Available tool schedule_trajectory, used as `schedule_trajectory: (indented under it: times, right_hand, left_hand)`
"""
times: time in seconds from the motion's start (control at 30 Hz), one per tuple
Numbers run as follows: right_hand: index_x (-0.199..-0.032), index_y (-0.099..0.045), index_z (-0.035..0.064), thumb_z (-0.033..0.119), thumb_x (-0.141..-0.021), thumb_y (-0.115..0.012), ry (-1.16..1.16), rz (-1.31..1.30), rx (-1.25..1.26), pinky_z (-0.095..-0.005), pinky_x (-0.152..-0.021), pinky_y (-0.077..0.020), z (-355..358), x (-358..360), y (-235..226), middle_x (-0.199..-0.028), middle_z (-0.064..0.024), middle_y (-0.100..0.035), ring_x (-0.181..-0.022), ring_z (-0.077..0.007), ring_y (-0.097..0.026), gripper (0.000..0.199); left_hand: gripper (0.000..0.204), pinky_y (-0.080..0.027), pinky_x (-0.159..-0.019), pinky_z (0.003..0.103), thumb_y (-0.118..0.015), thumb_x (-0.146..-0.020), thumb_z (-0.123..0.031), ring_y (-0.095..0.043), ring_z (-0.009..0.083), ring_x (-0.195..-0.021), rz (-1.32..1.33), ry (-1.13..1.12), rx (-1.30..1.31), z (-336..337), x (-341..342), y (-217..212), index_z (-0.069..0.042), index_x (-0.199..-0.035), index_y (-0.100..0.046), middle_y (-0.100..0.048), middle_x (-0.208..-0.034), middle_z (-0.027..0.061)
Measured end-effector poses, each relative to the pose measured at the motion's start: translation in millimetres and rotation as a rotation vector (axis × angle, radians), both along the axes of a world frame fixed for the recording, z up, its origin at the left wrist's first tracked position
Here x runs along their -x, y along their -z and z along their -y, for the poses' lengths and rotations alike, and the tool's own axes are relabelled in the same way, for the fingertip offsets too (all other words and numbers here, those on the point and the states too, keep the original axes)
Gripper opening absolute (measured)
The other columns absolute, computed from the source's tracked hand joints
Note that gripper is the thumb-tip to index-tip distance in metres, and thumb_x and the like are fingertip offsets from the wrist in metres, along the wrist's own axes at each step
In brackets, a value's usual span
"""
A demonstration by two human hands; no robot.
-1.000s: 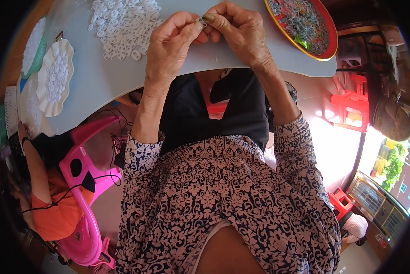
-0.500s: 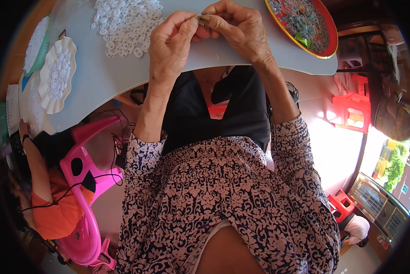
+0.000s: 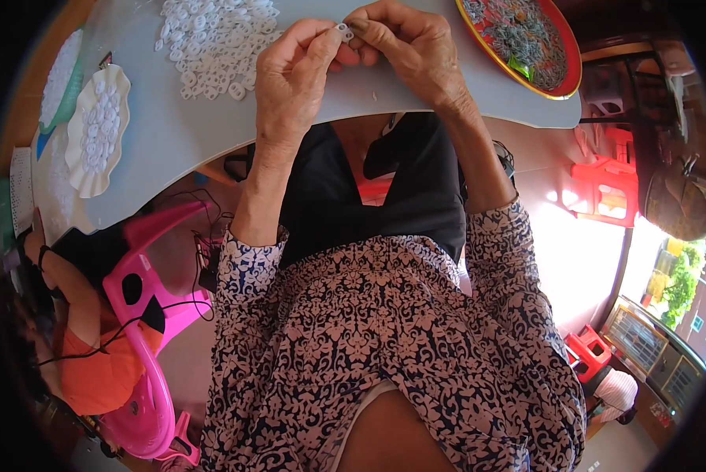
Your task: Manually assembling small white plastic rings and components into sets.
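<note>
Over the far part of the grey table [image 3: 164, 134], my two hands meet fingertip to fingertip. My left hand [image 3: 294, 82] is closed in a pinch on a small white plastic piece with holes [image 3: 344, 32]. Right beside it, my right hand [image 3: 416, 59] is also closed, thumb against fingers; whatever lies between them is too small or hidden to name. A loose pile of similar white pieces [image 3: 215, 51] spreads left of my hands. To the right, a round red tray with a gold rim [image 3: 571, 51] holds many small grey metal bits [image 3: 526, 39].
A wavy-edged white dish [image 3: 93, 182] of white pieces and a green container [image 3: 73, 98] stand at the table's left. Another person in orange [image 3: 101, 370] sits on a pink chair [image 3: 152, 287] there. Red stools [image 3: 604, 193] stand on the floor at right.
My right fingertips have drawn slightly back from the left ones, and the white piece shows more plainly. The other person's arm at the left has shifted.
</note>
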State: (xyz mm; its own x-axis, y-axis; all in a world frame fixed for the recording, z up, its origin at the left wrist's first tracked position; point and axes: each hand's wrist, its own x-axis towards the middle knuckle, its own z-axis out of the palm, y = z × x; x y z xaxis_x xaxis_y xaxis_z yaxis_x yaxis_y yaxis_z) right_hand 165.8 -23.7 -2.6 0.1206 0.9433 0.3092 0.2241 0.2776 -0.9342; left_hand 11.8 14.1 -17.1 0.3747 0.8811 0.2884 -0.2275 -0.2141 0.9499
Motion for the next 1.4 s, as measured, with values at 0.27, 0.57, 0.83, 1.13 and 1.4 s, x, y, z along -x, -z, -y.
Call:
schedule_trajectory:
  times: [0.27,0.57,0.83,1.13,1.4]
  right_hand:
    - [-0.093,-0.067,0.0003,0.018,-0.088,-0.063,0.018,-0.011,-0.030,-0.0231,-0.058,-0.0482,-1,1,-1,-0.071,-0.0032,-0.065,-0.062,-0.0069,-0.059,0.019]
    - [-0.086,-0.063,-0.0026,0.010,-0.086,-0.059,0.139,0.062,0.071,-0.0269,-0.052,-0.0435,-11,3,-16,-0.065,-0.0073,-0.061,-0.055,-0.0124,-0.054,0.013]
    - [-0.089,-0.064,0.0008,0.011,-0.086,-0.061,0.329,1.346,-0.797,-0.0287,-0.060,-0.0465,-32,-13,-5,-0.078,-0.0097,-0.062,-0.071,-0.0185,-0.060,0.011]
    - [-0.090,-0.067,-0.0008,0.016,-0.083,-0.062,0.026,0.366,0.101,-0.0267,-0.062,-0.0512,-21,6,-32,-0.074,-0.0093,-0.067,-0.068,-0.0129,-0.065,0.019]
    - [-0.094,-0.066,0.0005,0.009,-0.086,-0.062,-0.174,0.225,0.055,-0.0246,-0.066,-0.0513,-17,3,-34,-0.075,-0.0052,-0.067,-0.070,-0.0097,-0.063,0.013]
  left_hand:
    - [0.018,-0.045,-0.068,0.023,-0.057,-0.090,-0.012,-0.057,0.0104,-0.073,0.013,0.047,0.064,-2,1,1,0.002,-0.101,-0.063,-0.063,-0.082,0.0058]
    - [0.013,-0.044,-0.069,0.025,-0.055,-0.088,-0.009,-0.057,0.0125,-0.072,0.364,-0.077,0.237,-5,8,-4,0.002,-0.091,-0.062,-0.061,-0.074,0.0054]
    - [0.012,-0.044,-0.069,0.025,-0.056,-0.088,-0.009,-0.057,0.0123,-0.073,0.347,-0.065,0.228,-3,6,-4,0.001,-0.088,-0.062,-0.060,-0.073,0.0053]
    - [0.014,-0.043,-0.069,0.023,-0.058,-0.090,-0.012,-0.056,0.0094,-0.071,0.273,-0.102,0.165,1,3,-3,0.001,-0.091,-0.063,-0.063,-0.073,0.0051]
    - [0.018,-0.044,-0.069,0.023,-0.056,-0.092,-0.016,-0.057,0.0093,-0.072,0.161,-0.054,0.099,0,7,-4,0.001,-0.094,-0.062,-0.063,-0.075,0.0056]
